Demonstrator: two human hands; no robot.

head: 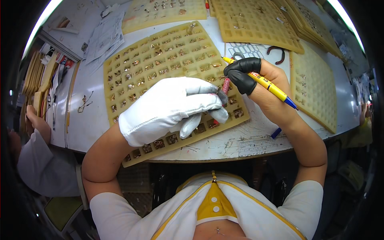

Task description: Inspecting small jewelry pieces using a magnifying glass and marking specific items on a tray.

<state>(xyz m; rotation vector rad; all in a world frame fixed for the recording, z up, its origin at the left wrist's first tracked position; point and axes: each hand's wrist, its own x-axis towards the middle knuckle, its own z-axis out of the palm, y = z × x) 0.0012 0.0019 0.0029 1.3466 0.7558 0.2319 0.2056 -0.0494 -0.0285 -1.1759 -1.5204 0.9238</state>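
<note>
My left hand (177,108), in a white cloth glove, is over the right part of a yellow compartment tray (183,152). Its fingertips pinch a small gold-coloured jewellery piece (220,89). In my right hand (249,75), with black finger covers on thumb and forefinger, is a yellow marker pen (267,84) with a blue end; its tip points up and left. A red marker (226,85) lies close to both hands, partly hidden; whether a hand holds it I cannot tell. Small metal jewellery pieces (163,71) fill many of the tray's pockets.
More yellow trays (258,25) lie at the back and right. Bent dark-handled pliers (276,55) rest near a printed sheet. A blue cap (276,133) and a ruler (258,147) are near the front edge. Papers (105,37) lie back left. Another person's hand (37,120) is at far left.
</note>
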